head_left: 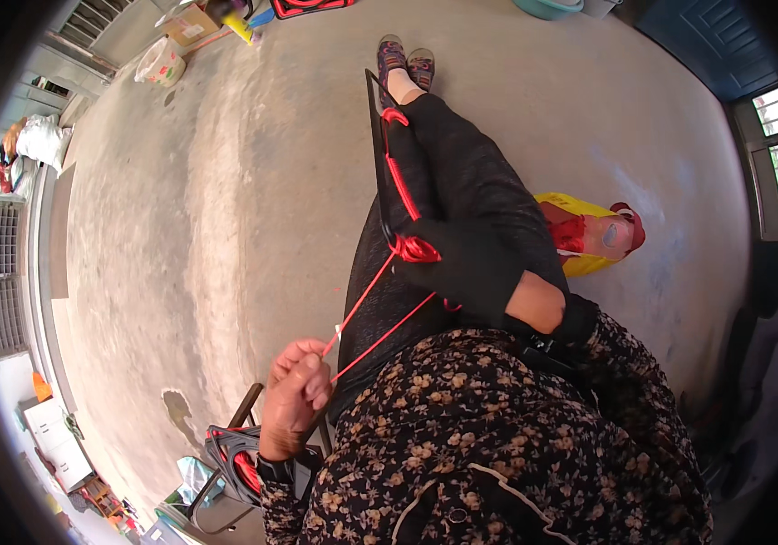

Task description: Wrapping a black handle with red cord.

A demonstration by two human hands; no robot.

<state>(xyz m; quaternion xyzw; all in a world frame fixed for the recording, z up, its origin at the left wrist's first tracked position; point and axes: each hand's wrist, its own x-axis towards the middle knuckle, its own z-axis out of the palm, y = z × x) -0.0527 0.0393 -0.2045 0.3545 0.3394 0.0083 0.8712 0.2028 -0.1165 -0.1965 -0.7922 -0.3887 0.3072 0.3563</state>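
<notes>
My left hand (298, 391), bare, is closed with thumb and fingers pinching a thin red cord (364, 297). Two taut strands of the cord run from it up and right to my other hand. My right hand (475, 272) wears a black glove and is closed over my lap, at the near end of a slim black frame (375, 136). A bunch of red cord (417, 249) shows at its fingertips; the fingers' undersides are hidden. The frame lies along my crossed legs, and a red cord wrapping (402, 188) covers part of its length.
A yellow and red bag (580, 263) lies on the floor right of my legs. Beside my left forearm, a chair holds black frames and red cord (246, 472). Farther off are a white bucket (160, 64), a cardboard box (187, 24) and a teal basin (548, 9).
</notes>
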